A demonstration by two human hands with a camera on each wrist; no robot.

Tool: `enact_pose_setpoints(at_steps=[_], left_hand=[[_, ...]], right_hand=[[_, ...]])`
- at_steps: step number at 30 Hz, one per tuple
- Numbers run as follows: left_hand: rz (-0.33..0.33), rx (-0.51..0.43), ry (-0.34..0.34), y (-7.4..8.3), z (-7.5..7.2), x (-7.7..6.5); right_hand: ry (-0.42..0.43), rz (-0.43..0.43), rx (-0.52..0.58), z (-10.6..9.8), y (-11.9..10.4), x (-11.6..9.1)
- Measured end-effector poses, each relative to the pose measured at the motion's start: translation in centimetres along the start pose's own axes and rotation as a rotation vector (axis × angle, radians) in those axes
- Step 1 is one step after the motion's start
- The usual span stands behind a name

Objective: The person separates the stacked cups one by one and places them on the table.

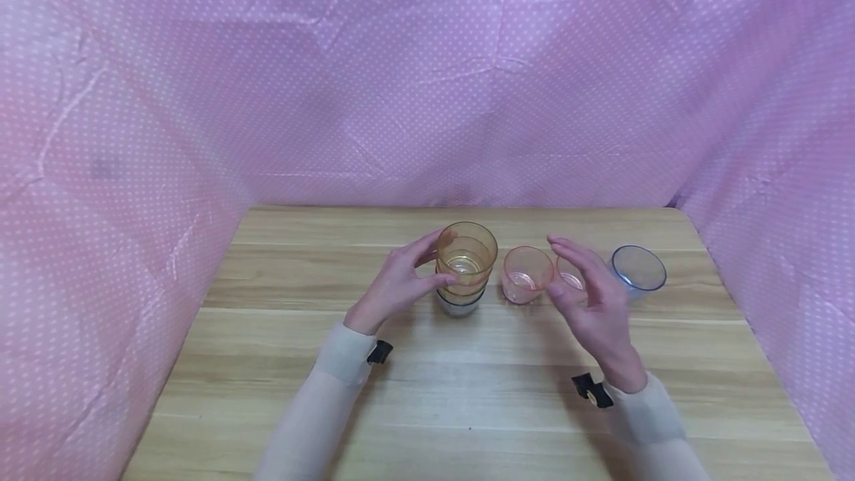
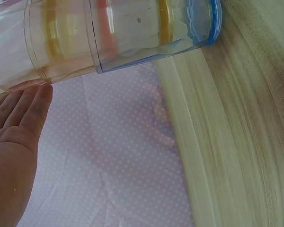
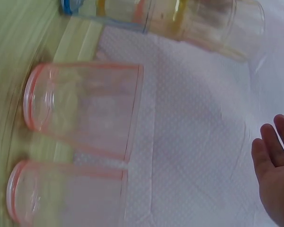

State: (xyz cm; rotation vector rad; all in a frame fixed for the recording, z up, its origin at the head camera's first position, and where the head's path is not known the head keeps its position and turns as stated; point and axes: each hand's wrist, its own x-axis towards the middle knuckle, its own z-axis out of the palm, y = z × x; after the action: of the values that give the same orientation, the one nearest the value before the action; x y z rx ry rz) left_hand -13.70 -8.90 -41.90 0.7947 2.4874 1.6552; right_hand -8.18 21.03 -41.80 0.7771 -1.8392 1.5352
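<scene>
A stack of nested clear tumblers [image 1: 466, 258] stands upright on the wooden table, with an amber-tinted one on top and a blue-rimmed one at the bottom. My left hand [image 1: 401, 280] holds it near the top, thumb in front and fingers round the far side. In the left wrist view the stack [image 2: 128, 35] shows amber and pink bands through its walls. My right hand [image 1: 597, 306] is spread above the table, with nothing in its grasp. Close by it stand two pink tumblers, the nearer-to-stack one [image 1: 524, 277] and another [image 1: 568, 280] partly hidden behind the fingers.
To the right of my right hand stands a blue tumbler [image 1: 639, 269]. The wooden table [image 1: 454, 407] is backed by pink dotted cloth [image 1: 427, 95], which also rises at both sides.
</scene>
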Motion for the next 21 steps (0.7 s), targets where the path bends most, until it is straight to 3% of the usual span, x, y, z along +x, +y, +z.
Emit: enact_pose_setpoints(at_steps=[4,11,21], left_hand=[[-0.003,0.002,-0.001,0.1,0.0,0.0],[0.01,0.0,0.0,0.1,0.0,0.0],[0.027,-0.006,-0.005,0.1,0.0,-0.1]], right_hand=[[-0.08,-0.038,-0.134,1.1,0.2,0.4],[-0.192,-0.015,-0.168,2.7,0.3,1.4],[-0.409,0.224,-0.249,3.9,0.7,2.6]])
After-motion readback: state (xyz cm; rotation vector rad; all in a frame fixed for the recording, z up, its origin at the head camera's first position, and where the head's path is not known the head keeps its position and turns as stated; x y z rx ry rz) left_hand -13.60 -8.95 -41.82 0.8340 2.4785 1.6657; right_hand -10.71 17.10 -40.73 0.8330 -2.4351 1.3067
